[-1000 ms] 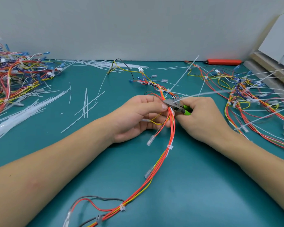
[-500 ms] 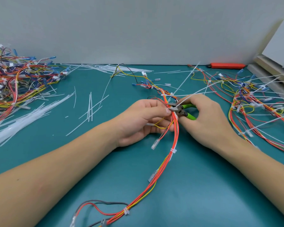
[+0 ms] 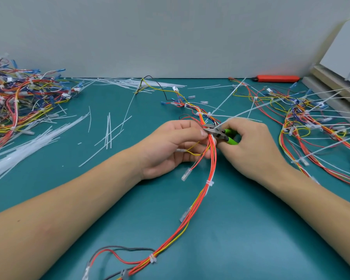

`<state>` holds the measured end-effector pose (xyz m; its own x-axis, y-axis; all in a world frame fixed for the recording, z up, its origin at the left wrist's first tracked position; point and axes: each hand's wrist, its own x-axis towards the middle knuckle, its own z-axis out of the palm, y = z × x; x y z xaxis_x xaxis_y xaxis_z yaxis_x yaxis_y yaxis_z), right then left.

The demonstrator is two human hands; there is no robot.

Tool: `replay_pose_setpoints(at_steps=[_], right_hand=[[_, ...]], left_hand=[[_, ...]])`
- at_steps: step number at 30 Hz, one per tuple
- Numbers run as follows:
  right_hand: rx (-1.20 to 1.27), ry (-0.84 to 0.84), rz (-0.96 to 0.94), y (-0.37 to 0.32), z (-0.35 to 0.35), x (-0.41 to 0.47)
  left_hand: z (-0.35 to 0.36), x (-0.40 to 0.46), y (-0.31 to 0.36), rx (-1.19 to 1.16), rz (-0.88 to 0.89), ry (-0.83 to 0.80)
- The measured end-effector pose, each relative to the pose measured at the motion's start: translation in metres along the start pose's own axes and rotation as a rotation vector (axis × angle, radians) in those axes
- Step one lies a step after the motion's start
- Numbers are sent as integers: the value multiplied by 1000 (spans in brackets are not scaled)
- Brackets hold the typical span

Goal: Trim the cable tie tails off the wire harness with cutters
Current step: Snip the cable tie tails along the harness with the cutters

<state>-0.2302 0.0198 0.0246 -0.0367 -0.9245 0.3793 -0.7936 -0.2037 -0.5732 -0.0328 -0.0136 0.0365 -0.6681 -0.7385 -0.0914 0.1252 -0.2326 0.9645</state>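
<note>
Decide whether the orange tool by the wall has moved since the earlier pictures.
No. The orange tool still lies along the foot of the wall, just left of the stepped block; only the camera shifted.

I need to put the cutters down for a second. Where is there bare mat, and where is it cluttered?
Bare mat lies near you, between the harness and the right forearm. Another patch sits left of the left hand, bordered by the cut tails. Crowded: the wire pile far left and the untrimmed harnesses on the right.

Orange-yellow wire harness [image 3: 207, 190] across teal mat; green-handled cutters [image 3: 220, 134] at white tie tail [image 3: 251, 110].
</note>
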Motion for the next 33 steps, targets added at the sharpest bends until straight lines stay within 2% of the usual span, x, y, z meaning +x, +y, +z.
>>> replay_pose_setpoints(at_steps=[10,23,33], right_hand=[[0,-2,-56,6,1,1],[-43,-41,35,6,4,3],[29,-5,-100,2,-1,2]], left_hand=[[0,1,-1,-10,-14,12],[1,0,-1,0,11,-2],[-1,1,-2,15,-3,6]])
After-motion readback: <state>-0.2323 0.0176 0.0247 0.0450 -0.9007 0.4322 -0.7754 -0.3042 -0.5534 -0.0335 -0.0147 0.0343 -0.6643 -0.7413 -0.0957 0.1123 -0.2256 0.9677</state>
